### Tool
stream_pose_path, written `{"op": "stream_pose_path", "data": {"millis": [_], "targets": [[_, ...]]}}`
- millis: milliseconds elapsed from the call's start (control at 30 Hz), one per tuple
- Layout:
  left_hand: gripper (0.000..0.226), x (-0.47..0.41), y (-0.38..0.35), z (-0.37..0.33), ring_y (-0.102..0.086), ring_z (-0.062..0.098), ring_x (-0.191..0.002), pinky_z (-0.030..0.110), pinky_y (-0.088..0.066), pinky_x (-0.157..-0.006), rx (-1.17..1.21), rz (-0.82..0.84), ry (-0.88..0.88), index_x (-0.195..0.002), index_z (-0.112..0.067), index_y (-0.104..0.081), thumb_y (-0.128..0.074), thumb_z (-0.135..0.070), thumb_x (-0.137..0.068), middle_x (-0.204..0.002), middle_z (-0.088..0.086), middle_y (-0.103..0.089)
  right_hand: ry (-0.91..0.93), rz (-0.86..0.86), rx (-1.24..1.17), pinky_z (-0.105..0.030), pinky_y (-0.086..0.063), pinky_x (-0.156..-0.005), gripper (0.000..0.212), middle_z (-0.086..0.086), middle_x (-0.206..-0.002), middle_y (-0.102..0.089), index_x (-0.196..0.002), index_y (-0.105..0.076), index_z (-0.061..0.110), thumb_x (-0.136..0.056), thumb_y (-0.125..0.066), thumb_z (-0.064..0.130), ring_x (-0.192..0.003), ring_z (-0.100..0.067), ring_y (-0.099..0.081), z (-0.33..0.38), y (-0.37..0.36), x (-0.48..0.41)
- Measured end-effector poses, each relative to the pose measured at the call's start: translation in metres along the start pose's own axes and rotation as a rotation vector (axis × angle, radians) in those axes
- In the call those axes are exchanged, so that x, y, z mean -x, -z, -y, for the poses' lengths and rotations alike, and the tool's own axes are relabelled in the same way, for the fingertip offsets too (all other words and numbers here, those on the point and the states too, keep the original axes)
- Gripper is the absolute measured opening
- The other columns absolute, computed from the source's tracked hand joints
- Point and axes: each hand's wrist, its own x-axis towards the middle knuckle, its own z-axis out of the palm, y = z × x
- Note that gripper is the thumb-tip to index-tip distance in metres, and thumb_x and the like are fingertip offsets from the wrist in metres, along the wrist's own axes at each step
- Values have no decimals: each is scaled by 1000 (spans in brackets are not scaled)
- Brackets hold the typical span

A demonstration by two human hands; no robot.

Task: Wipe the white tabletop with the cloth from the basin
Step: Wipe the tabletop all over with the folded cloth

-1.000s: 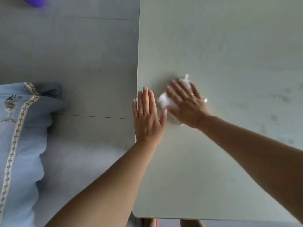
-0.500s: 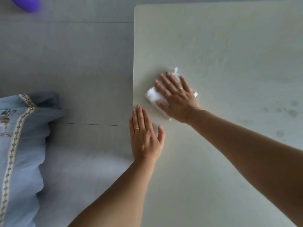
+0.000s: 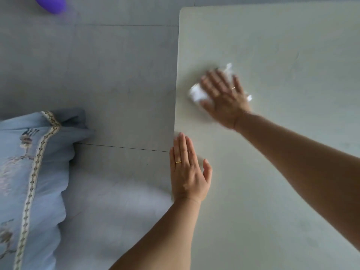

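The white tabletop (image 3: pixel 282 45) fills the right side of the head view, its left edge and rounded far-left corner visible. My right hand (image 3: pixel 224 98) lies flat on a crumpled white cloth (image 3: pixel 196 93) near the left edge, fingers spread, pressing it to the surface; the hand is blurred with motion. Bits of cloth stick out past the fingertips and on the right. My left hand (image 3: pixel 187 170) rests palm down on the table's left edge, closer to me, fingers together, holding nothing. The basin is out of view.
Grey tiled floor (image 3: pixel 116 75) lies left of the table. A light blue cushion (image 3: pixel 29 172) with patterned trim sits at the lower left. A purple object (image 3: pixel 51 3) is at the top left edge.
My right hand and the cloth have slid along the tabletop away from my left hand, which has stayed flat at the table edge. The view has shifted, showing the table's far-left corner.
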Motion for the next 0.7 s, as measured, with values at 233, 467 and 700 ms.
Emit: {"op": "stream_pose_path", "data": {"millis": [233, 467, 700], "targets": [[71, 1, 1, -2, -16, 32, -145, 45, -21, -117, -19, 8, 0, -144, 6, -28, -38, -35, -87, -155, 20, -21, -311, -62, -97, -51, 10, -114, 65, -7, -160, -1, -151, -9, 21, -95, -25, 50, -146, -24, 5, 58, -6, -19], [71, 1, 1, -1, -16, 32, -144, 44, -20, -116, -32, 24, -1, -144, 6, -27, -37, -35, -87, -155, 20, -20, 132, 10, 11, -45, 3, -116, 61, -1, -160, -9, -150, -13, 26, -97, -26, 52, -147, -20, -3, -3, 6, -33], [72, 1, 0, -3, -13, 31, -145, 44, -18, -116, -50, 36, 12, -145, 5, -25, -37, -35, -87, -156, 19, -16, -476, -92, -135, -50, 6, -115, 62, -7, -160, 0, -151, -9, 22, -96, -25, 47, -146, -24, 6, 32, 5, -51]]}}
